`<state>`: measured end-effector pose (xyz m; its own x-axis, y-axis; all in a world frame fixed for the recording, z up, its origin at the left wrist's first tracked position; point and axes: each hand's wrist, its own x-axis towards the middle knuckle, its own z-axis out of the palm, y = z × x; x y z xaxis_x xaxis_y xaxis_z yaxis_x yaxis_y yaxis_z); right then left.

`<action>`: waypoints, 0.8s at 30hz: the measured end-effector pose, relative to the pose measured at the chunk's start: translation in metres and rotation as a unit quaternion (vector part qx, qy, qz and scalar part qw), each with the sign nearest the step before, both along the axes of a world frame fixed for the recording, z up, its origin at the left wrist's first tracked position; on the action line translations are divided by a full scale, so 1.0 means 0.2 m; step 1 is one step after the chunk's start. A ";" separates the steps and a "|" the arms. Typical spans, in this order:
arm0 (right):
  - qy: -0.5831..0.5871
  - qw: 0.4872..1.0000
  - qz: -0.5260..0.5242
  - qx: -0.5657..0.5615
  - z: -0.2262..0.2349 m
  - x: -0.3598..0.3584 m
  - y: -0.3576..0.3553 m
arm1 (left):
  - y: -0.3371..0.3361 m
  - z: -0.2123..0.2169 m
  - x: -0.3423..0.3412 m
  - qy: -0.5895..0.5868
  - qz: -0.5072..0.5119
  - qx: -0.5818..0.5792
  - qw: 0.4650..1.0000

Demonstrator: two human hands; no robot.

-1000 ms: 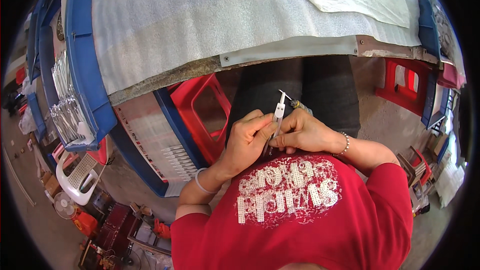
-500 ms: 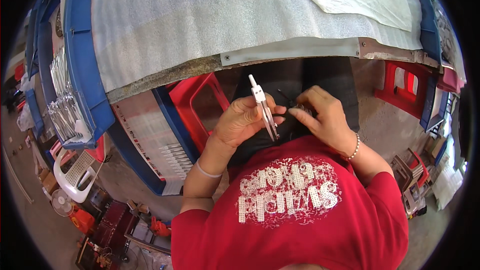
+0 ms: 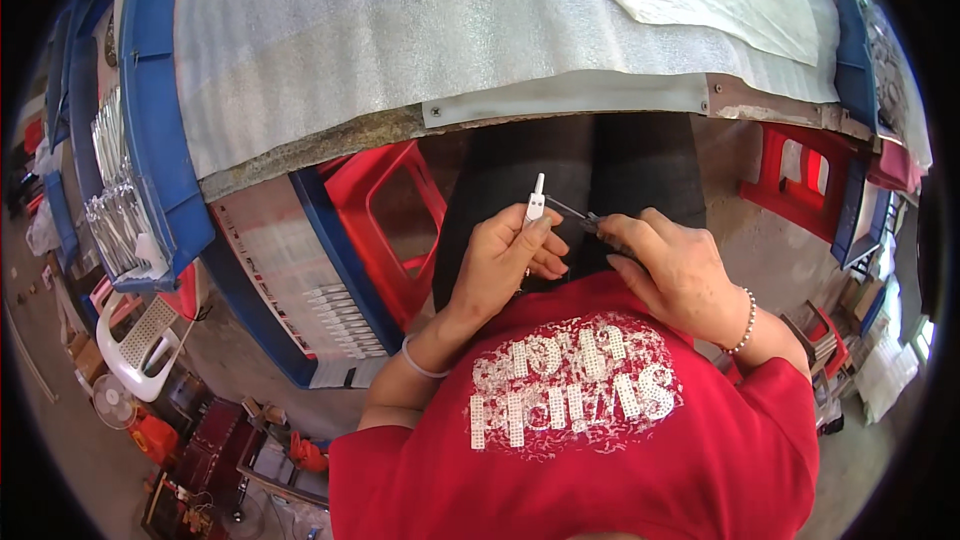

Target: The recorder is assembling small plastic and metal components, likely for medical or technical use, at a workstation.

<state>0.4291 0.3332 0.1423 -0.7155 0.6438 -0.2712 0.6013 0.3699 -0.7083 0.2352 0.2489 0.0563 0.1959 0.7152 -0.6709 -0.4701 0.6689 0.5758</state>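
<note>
Above my lap, my left hand (image 3: 500, 265) is closed on a drawing compass (image 3: 535, 208), its white head and knob pointing up and its lower part hidden by my fingers. My right hand (image 3: 668, 262) grips a small screwdriver (image 3: 566, 206) with a thin shaft. The shaft reaches left to the side of the white head, and its tip seems to touch there, near the small dark screws. Most of the screwdriver's handle is hidden in my right fingers.
A workbench covered with white foam sheet (image 3: 320, 60) lies ahead, with a cloth (image 3: 700, 5) and a thin white stick on it. To the left are a blue tray of metal parts (image 3: 122, 230), a lower tray with several white-headed pieces (image 3: 348, 318) and a red stool (image 3: 345, 195).
The compass has turned more upright and moved right, its legs now hidden by my left hand. My right hand has swung the screwdriver's tip over to the white head.
</note>
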 end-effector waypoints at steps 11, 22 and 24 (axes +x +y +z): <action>0.001 0.997 0.037 0.069 -0.02 -0.05 0.01 | 0.02 -0.03 0.01 0.011 0.005 -0.011 1.000; -0.019 0.997 0.035 0.073 -0.08 -0.08 0.04 | -0.01 -0.13 0.10 0.366 -0.040 0.262 0.892; -0.039 0.981 0.099 0.164 -0.09 -0.09 0.00 | -0.01 -0.16 0.11 0.381 -0.066 0.250 0.888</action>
<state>0.4115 0.3326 0.1239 -0.8204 0.5568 -0.1302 0.5422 0.6852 -0.4863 0.2564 0.2460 0.0241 -0.0742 0.9657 -0.2487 0.2466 0.2594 0.9338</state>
